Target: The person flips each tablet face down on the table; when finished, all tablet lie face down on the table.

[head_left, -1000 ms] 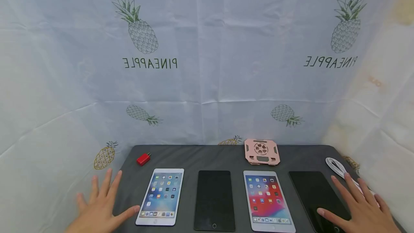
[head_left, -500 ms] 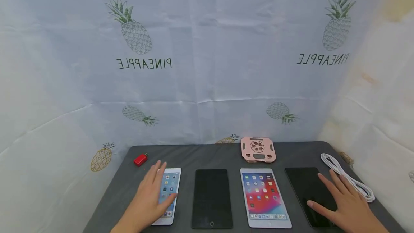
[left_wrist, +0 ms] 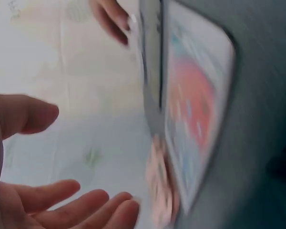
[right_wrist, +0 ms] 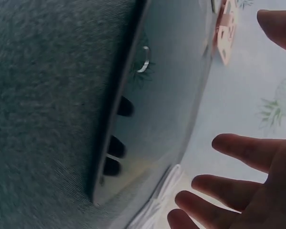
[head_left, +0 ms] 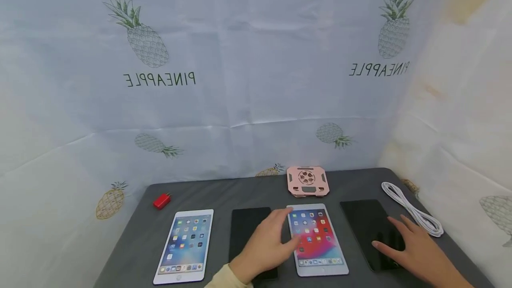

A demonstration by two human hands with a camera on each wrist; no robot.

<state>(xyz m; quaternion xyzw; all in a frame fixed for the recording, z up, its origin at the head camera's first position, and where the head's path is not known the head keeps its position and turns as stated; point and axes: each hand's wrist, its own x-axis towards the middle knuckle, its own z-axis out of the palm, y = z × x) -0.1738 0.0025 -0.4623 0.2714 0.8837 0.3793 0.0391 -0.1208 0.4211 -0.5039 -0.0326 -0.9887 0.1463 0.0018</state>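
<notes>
On the dark grey desk [head_left: 220, 239], the white rectangular tablet with a blue screen [head_left: 185, 244] lies uncovered: the left hand [head_left: 266, 243] has swept right, across a flat black tablet [head_left: 245, 222], to the white tablet with a red-and-blue screen [head_left: 318, 237], now its nearest thing. Its thumb and fingers stand apart, seemingly clear, though blurred. Rightmost, the right hand [head_left: 420, 250], fingers spread, hovers over a glossy black tablet [head_left: 366, 221].

Head view: soft, even, medium-bright light, backdrop cloth [head_left: 240, 57] cool mid-frame and creamier at right, tabletop [head_left: 228, 195] dark, fairly sharp. Left wrist: heavy smear on white tablet [left_wrist: 193, 100] and pink case [left_wrist: 159, 191], lower right corner murky. Right wrist: grainy, right hand [right_wrist: 276, 191] shaded, glossy black tablet [right_wrist: 167, 95] showing dark reflections plus small bright glare.
</notes>
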